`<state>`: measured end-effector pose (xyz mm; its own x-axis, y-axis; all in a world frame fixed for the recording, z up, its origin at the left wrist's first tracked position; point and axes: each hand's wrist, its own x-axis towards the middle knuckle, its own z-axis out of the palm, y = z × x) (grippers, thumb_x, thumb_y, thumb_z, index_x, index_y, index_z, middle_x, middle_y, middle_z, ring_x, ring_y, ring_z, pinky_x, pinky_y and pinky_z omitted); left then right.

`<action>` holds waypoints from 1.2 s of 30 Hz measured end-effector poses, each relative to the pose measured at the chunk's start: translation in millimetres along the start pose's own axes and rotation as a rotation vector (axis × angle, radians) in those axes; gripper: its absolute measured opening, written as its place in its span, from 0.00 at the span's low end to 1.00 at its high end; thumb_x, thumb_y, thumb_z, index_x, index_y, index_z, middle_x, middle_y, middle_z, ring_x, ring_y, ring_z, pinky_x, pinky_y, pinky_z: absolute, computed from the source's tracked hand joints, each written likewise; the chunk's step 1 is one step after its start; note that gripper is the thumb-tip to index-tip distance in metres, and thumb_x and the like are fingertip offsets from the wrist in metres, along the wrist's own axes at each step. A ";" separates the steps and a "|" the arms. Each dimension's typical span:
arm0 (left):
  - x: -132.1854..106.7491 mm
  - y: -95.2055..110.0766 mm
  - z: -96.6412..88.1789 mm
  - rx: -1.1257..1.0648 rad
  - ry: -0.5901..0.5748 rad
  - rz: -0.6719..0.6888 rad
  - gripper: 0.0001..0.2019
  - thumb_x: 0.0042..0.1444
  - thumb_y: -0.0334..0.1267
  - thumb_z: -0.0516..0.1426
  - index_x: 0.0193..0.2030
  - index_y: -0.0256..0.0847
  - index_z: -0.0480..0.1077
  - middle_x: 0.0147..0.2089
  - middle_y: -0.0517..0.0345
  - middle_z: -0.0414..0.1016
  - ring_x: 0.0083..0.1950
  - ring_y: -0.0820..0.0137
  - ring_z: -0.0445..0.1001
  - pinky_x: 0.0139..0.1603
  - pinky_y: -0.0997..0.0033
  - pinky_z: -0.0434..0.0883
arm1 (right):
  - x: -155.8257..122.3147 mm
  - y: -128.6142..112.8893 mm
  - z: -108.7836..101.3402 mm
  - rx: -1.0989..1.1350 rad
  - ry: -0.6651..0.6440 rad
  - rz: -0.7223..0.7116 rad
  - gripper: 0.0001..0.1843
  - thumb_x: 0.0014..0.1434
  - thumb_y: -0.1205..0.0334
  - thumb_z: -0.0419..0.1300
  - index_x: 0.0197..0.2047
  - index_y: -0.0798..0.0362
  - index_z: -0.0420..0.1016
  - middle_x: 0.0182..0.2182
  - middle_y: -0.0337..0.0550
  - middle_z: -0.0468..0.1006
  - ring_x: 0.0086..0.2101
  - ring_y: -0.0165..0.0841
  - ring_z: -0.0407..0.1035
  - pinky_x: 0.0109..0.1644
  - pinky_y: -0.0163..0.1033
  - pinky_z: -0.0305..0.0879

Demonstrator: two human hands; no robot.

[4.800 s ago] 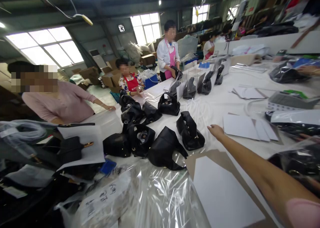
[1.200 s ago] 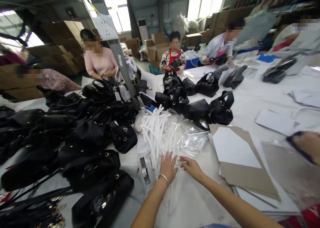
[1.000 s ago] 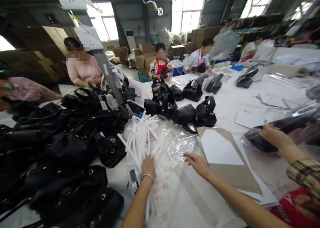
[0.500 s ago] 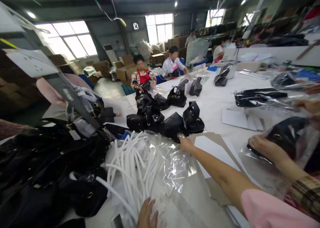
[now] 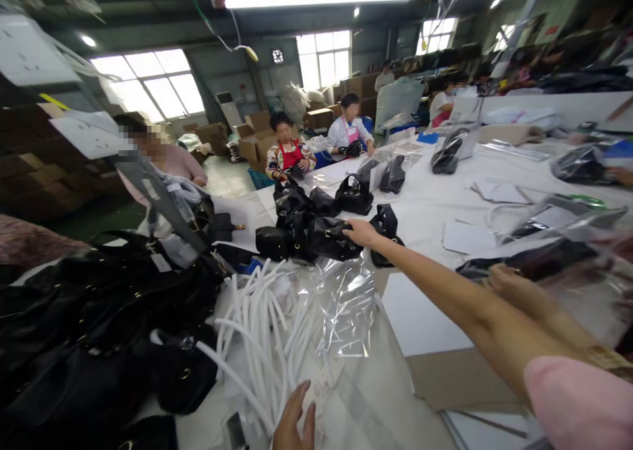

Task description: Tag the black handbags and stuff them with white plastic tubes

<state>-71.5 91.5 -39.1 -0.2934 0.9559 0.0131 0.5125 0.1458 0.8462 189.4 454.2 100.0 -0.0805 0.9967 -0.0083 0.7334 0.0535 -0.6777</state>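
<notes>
My right hand [image 5: 361,231] is stretched out across the white table [image 5: 430,206], its fingers closed on the top of a small black handbag [image 5: 329,239] in a cluster of similar bags. My left hand [image 5: 295,418] shows only at the bottom edge. Its fingers are extended and rest on a clear plastic bag [image 5: 346,305] next to a bundle of white tubes [image 5: 257,331].
A heap of black handbags [image 5: 84,331] fills the left side. White card on brown cardboard [image 5: 420,305] lies under my right arm. A co-worker's hand [image 5: 504,282] on the right holds a bagged black item. Other people work at the far end of the table.
My right hand has moved further out and up, from the near edge of the black handbag onto its top. My left hand stays on the plastic. The co-worker's bagged item has shifted.
</notes>
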 end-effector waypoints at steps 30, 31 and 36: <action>-94.6 36.9 38.1 0.039 -0.017 -0.107 0.28 0.48 0.45 0.62 0.56 0.41 0.64 0.47 0.50 0.72 0.50 0.61 0.69 0.54 0.58 0.66 | -384.5 16.8 90.2 1.486 -0.142 0.628 0.09 0.61 0.58 0.56 0.37 0.54 0.73 0.29 0.39 0.78 0.29 0.29 0.74 0.37 0.33 0.74; -90.8 36.6 40.0 0.031 -0.038 -0.114 0.27 0.48 0.44 0.62 0.55 0.42 0.64 0.43 0.52 0.73 0.46 0.62 0.70 0.51 0.60 0.67 | -389.1 24.7 90.9 1.360 -0.113 0.535 0.10 0.59 0.55 0.57 0.37 0.52 0.73 0.30 0.38 0.78 0.31 0.30 0.74 0.38 0.34 0.74; -71.0 29.1 44.9 -0.046 -0.130 -0.143 0.27 0.46 0.42 0.63 0.54 0.43 0.65 0.36 0.56 0.76 0.37 0.66 0.72 0.42 0.64 0.69 | -411.8 58.6 91.3 0.654 -0.299 0.197 0.16 0.58 0.51 0.57 0.46 0.50 0.73 0.42 0.42 0.78 0.47 0.38 0.69 0.53 0.45 0.65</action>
<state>0.5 39.4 -39.3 -0.2519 0.9517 -0.1753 0.4352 0.2732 0.8579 203.9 41.4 -3.4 -0.2380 0.9199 -0.3115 0.2091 -0.2647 -0.9414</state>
